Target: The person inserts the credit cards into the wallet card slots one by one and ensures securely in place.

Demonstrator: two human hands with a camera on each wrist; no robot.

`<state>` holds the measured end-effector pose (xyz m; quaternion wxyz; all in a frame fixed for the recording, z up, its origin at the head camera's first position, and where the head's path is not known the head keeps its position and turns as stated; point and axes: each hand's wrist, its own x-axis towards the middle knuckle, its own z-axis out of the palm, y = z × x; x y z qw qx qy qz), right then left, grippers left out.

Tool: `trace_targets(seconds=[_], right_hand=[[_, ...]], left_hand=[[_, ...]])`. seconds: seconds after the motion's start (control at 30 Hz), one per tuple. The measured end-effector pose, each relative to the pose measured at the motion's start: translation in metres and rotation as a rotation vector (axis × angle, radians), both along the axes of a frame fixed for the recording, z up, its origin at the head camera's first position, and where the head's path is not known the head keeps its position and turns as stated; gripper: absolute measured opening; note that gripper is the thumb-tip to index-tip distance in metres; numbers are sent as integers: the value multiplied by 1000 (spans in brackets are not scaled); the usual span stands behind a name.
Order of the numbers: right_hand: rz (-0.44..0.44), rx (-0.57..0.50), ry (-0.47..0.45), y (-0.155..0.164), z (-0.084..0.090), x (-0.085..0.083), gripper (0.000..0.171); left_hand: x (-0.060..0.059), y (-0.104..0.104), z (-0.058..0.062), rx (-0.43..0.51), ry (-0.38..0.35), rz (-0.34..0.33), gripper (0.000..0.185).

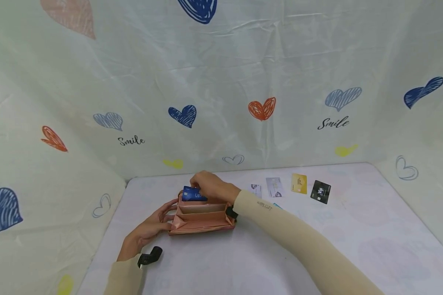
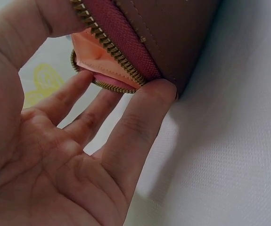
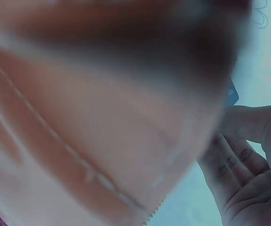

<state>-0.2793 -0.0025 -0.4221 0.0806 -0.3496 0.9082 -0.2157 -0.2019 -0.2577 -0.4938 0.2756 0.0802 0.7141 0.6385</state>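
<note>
Right hand [image 1: 211,185] pinching blue card [image 1: 193,194], apparently above the open pink wallet [image 1: 202,218]; left hand [image 1: 152,226], fingers straight, steadies the wallet's end.

My left hand [image 1: 149,227] lies low at my left, palm open, its fingers [image 2: 140,120] stretched out nearly straight with the thumb raised above them. My right arm reaches forward and across in a pale sleeve [image 1: 302,241], wrist bent, and my right hand [image 1: 210,186] is curled over, fingertips pinching downward.
</note>
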Motion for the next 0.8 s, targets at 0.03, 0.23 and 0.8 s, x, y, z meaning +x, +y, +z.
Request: trace_targets(seconds=[0.03,0.23,0.8], right_hand=[[0,-4,-5,0,0,0,18],[-46,-33,28,3,3,6,18],[0,1,15,0,-5,6,25]], left_hand=[[0,0,0,-2,1,2,104],[2,0,0,0,9,-8,104],[1,3,3,22,32,-26,103]])
